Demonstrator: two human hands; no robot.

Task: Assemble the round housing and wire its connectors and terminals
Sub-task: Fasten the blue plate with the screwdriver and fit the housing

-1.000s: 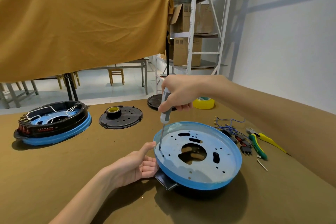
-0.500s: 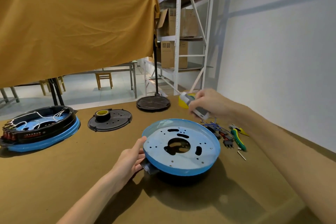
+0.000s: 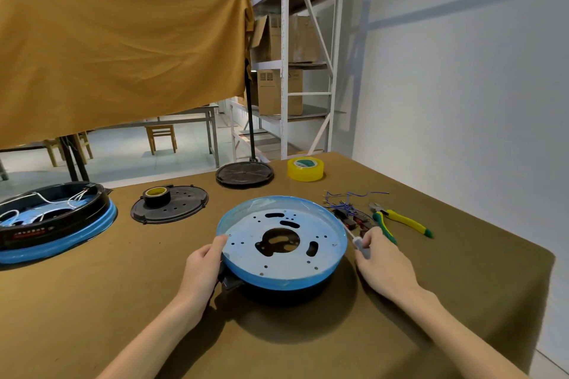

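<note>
Round housing (image 3: 281,243) is sat blue plate up on the table (image 3: 462,271), centred between both hands, no long axis since it is circular. Left hand (image 3: 203,264) is curled on its left rim, thumb on top of the edge, fingers under, so this hand is nearer and is judged to do any turning or steadying. Right hand (image 3: 381,258) is just beside the right rim, fingers pinched on a screwdriver (image 3: 357,241) lying low, tip end toward the connectors and wires (image 3: 348,209). Pliers (image 3: 400,220) are seen further right; wiring is judged not yet started on this unit
</note>
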